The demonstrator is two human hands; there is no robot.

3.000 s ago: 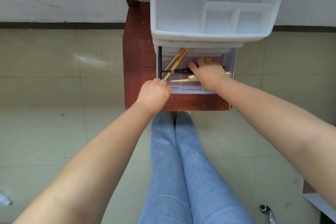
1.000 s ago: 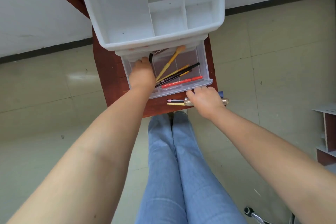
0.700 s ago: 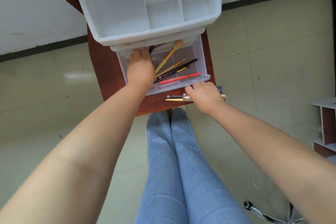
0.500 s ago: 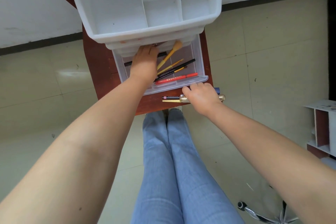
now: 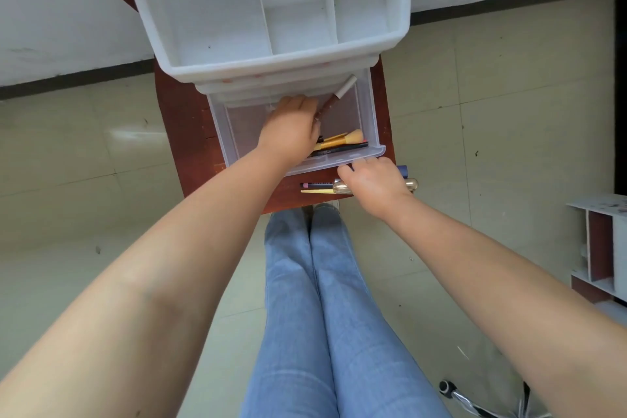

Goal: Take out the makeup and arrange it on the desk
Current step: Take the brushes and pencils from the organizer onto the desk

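A clear drawer (image 5: 217, 125) stands pulled out of the white organizer (image 5: 210, 10) on the red-brown desk (image 5: 176, 119). My left hand (image 5: 288, 129) is inside it and grips a brown stick with a white cap (image 5: 339, 93), tilted up toward the back. A yellow brush (image 5: 353, 136) and black pencils (image 5: 346, 148) lie at the drawer's front wall. On the desk in front lie a dark pencil (image 5: 317, 185), a yellow stick (image 5: 317, 191), a gold tube (image 5: 412, 184) and a blue item (image 5: 403, 170). My right hand (image 5: 373, 185) rests on them, fingertips at the drawer's front lip.
The organizer's top tray has bare compartments (image 5: 298, 17) and overhangs the drawer. The desk is narrow, and my legs in jeans (image 5: 315, 299) are below its near edge. A small shelf unit (image 5: 600, 248) stands on the floor at right, and a chair base (image 5: 475, 404) shows at bottom right.
My left hand moved from the drawer's left side to its middle and took hold of the brown white-capped stick. The loose pencils and brush now lie at the front wall. My right hand stayed put.
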